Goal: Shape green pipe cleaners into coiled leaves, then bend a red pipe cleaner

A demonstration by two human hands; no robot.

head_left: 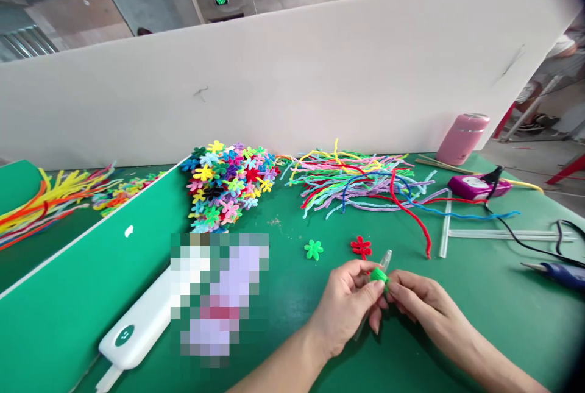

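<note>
My left hand (340, 304) is closed around a clear plastic stick (387, 257) with a rounded tip. Bright green pipe cleaner (379, 275) is wound about the stick just below that tip. With thumb and fingers pinched together, my right hand (423, 298) meets the green pipe cleaner from the right; its fingertips hide the end there. A red pipe-cleaner flower (361, 246) lies just beyond my left hand. Farther left, a green pipe-cleaner flower (313, 250) rests flat on the green table (292, 314).
Behind are a heap of colourful flowers (228, 183) and loose pipe cleaners (356, 183). A pink bottle (464, 138), purple box (479, 186), clear sticks (507, 234) and blue glue gun (557, 273) are right. A white device (141, 326) lies left; a white panel (292, 76) borders the back.
</note>
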